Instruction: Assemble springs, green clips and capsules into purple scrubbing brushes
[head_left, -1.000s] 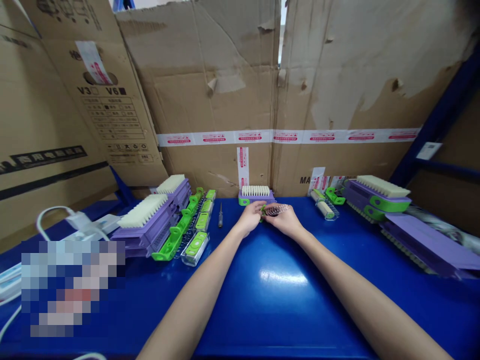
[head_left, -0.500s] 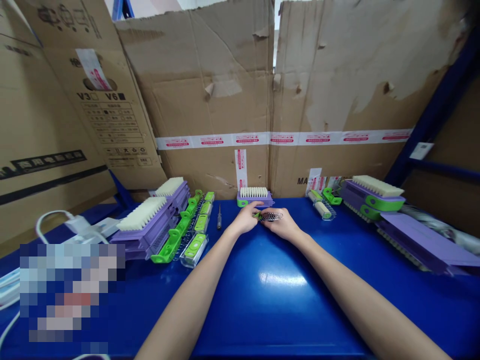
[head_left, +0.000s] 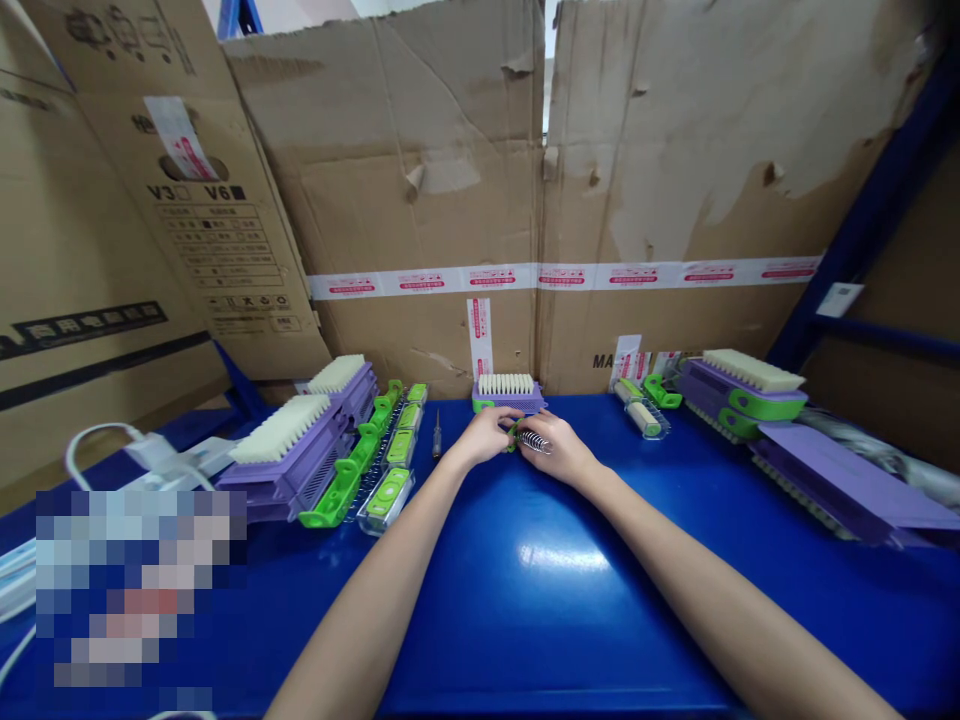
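Observation:
Close together over the blue table, both hands work at a small green plastic part with a metal coil spring. My left hand (head_left: 484, 437) is closed, its fingertips pinching the green part (head_left: 514, 435). My right hand (head_left: 564, 448) curls around the coil spring (head_left: 535, 441), whose rings slant down to the right across the fingers. Where the spring meets the green part is too small to make out. Just behind the hands lies a purple brush (head_left: 531, 399) with cream bristles up and a green end piece.
Left are stacked purple brushes (head_left: 281, 440), a row of green brackets (head_left: 352, 475), clear-cased green pieces (head_left: 390, 490) and a screwdriver (head_left: 436, 440). To the right lie a clear-cased part (head_left: 645, 418), a green bracket (head_left: 663, 392) and more purple brushes (head_left: 757, 385). Cardboard (head_left: 405, 210) walls the back.
The coil spring has tilted from nearly level to slanting down rightward. Both hands have shifted slightly, still gripping the same parts.

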